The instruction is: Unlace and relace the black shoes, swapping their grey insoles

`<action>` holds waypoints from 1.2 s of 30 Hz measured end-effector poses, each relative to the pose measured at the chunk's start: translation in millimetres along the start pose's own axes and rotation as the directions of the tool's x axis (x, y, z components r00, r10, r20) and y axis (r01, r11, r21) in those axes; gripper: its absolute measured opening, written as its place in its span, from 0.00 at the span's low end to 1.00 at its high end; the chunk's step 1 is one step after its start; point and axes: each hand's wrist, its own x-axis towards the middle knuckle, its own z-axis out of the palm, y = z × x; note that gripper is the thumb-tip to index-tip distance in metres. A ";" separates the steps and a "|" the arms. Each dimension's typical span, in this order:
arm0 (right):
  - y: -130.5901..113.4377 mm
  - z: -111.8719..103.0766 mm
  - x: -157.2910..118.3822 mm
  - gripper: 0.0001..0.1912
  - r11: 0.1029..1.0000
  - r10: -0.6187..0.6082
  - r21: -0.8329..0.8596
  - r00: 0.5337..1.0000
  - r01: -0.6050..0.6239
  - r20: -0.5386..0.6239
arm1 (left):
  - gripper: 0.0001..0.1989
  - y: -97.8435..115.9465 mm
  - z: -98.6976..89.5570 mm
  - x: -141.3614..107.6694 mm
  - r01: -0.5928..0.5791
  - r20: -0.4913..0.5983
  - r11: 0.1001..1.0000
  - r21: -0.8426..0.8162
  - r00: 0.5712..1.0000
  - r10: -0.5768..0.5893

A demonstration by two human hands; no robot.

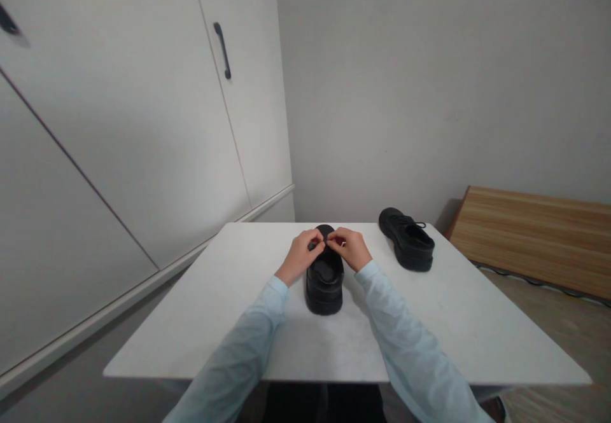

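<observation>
A black lace-up shoe point(324, 292) stands on the white table in front of me, its heel toward me and its toe pointing away. Over its lacing, the fingers of my left hand point(306, 249) are pinched together on the shoelace. From the other side, my right hand point(347, 246) pinches the lace too, its fingertips close to those of the left. The lace is dark against the shoe and barely shows between the fingers. Both hands hide much of the shoe's upper front.
A second black shoe point(411, 245) with a tied lace sits at the table's back right. The white table point(200, 334) has a wall point(429, 79) behind it. White cabinets point(143, 92) with dark handles rise at left. A wood-grain panel point(529, 238) is at right.
</observation>
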 end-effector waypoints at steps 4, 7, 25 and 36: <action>3.5 0.2 0.2 0.04 0.979 0.113 0.170 0.993 -0.116 0.025 | 0.02 1.3 1.0 -0.1 -0.002 0.000 1.000 -0.010 1.000 0.002; 4.2 -1.6 0.3 0.06 0.934 0.201 0.283 0.975 -0.220 0.094 | 0.03 1.3 0.5 0.1 0.016 -0.012 0.998 -0.066 1.000 -0.017; 22.7 -4.8 1.9 0.06 0.737 0.451 0.385 0.829 -0.555 0.332 | 0.06 -20.0 2.0 0.1 0.361 0.129 0.902 -0.235 0.932 -0.340; 19.7 -5.6 0.0 0.13 0.820 0.311 0.374 0.886 -0.433 0.343 | 0.11 -16.1 -1.2 -1.6 0.284 0.183 0.920 -0.272 0.953 -0.240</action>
